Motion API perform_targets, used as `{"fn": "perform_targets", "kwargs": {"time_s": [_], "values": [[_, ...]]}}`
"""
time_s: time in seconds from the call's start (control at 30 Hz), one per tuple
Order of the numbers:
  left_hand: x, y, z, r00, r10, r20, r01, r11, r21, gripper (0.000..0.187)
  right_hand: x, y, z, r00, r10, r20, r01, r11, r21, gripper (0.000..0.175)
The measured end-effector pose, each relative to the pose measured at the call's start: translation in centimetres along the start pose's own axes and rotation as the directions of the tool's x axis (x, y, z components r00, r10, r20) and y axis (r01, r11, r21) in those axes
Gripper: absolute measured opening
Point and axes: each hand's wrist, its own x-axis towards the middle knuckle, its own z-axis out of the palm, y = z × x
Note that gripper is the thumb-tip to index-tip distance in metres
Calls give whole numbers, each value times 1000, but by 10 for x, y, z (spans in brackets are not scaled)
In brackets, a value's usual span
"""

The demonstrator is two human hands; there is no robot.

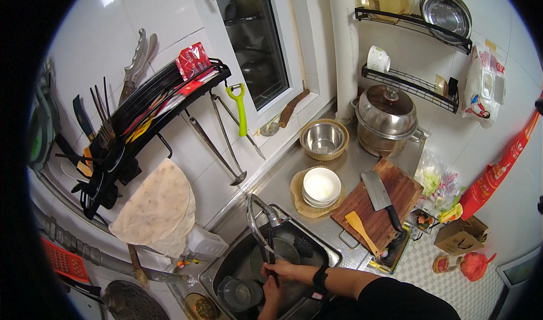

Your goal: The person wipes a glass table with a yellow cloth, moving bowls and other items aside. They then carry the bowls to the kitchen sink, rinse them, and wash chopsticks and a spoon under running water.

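Note:
Over the sink (316,245), my right hand (283,270) and my left hand (272,292) are closed around a slender dark utensil (271,258), the right hand above the left. Its exact kind is hard to tell. A curved chrome faucet (251,218) arches just beyond the hands. Below them in the basin lies a round pan or bowl (256,260), partly hidden by the hands. A clear plastic container (239,293) is left of my left hand. Near the sink's far right side rests a dark mesh-like scrubber (303,246).
Right of the sink, a cleaver (375,188) and a wooden spatula (360,231) lie on a cutting board (396,184). Stacked white bowls (321,185), a steel bowl in a basket (324,137) and a lidded steamer pot (386,120) stand behind. A utensil rack (157,103) hangs left.

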Motion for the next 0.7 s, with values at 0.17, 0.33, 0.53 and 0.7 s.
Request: {"fn": "perform_targets", "kwargs": {"time_s": [0.17,0.33,0.53,0.7], "values": [[-6,15,-19,994,-47,99,18,962,271,46,6,-44,-4,991,114,-65,-73,892,447,32],[-5,6,-21,946,248,207,-322,757,568,41,-13,-89,-16,993,-17,-113,72,863,500,61],[16,0,-16,985,-126,115,65,899,434,55,-21,-107,-13,999,-39,-14,42,902,429,68],[42,56,22,997,-63,-54,76,952,297,59,-16,-92,13,996,15,-92,31,873,486,48]]}}
